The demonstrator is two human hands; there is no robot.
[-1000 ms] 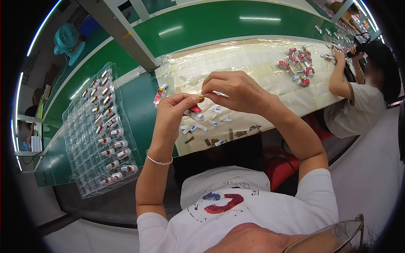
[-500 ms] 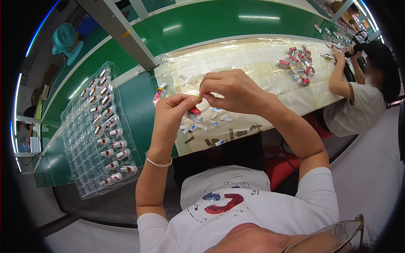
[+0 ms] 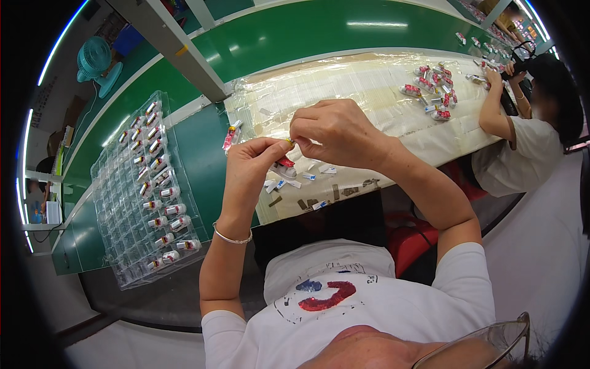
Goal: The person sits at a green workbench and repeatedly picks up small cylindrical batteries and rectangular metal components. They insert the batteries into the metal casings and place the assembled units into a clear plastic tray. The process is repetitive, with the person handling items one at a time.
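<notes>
In front of me, the two hands meet above the cream-covered work surface (image 3: 350,86). My left hand (image 3: 249,163) is closed, thumb and forefinger pinching a small piece with a yellow part (image 3: 289,142). Against the same spot, my right hand (image 3: 338,132) is pinched shut; its fingers cover most of the piece. A red-and-white object (image 3: 284,167) shows just below the left fingers; whether it is held or lies on the surface I cannot tell. Small white-and-blue slips (image 3: 308,177) are scattered beside it. Left of my hands lies another red-and-white piece (image 3: 230,136).
A clear compartment tray (image 3: 117,203) at the left holds several small red-and-white pieces along its right side. More such pieces (image 3: 439,86) are heaped at the right, near a co-worker (image 3: 516,129). A metal post (image 3: 184,55) rises behind the tray.
Both hands stay nearly in place, with slight finger movement at the small yellow-marked piece. The view has shifted very slightly.
</notes>
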